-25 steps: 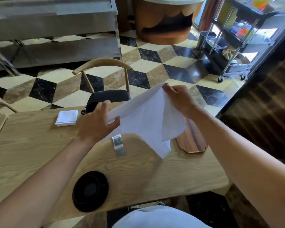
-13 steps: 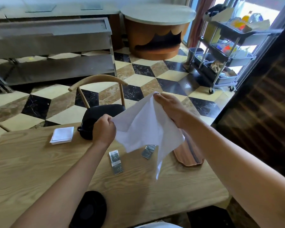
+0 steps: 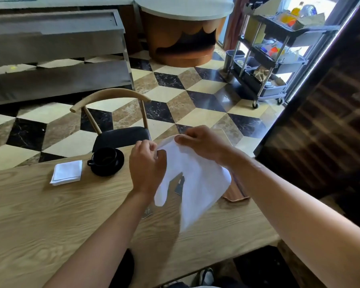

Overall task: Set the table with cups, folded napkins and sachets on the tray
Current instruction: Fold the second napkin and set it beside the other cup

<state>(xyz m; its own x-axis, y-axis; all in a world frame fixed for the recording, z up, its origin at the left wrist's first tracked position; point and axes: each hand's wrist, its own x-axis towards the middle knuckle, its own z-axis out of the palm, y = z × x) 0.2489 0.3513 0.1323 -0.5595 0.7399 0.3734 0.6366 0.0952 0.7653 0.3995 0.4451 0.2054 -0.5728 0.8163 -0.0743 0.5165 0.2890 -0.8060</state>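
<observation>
Where the napkin (image 3: pixel 195 179) hangs, it hides the tray (image 3: pixel 236 193) and sachets (image 3: pixel 180 185).

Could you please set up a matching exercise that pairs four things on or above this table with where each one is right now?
Things:
1. white napkin
2. folded napkin
3. black cup
4. wooden tray

Places:
A. flat on the table, left of the cup
B. on a black saucer near the chair
C. at the table's right edge, partly hidden by the cloth
D. held in the air by the left hand and right hand

Pairs: 1-D, 2-A, 3-B, 4-C
</observation>
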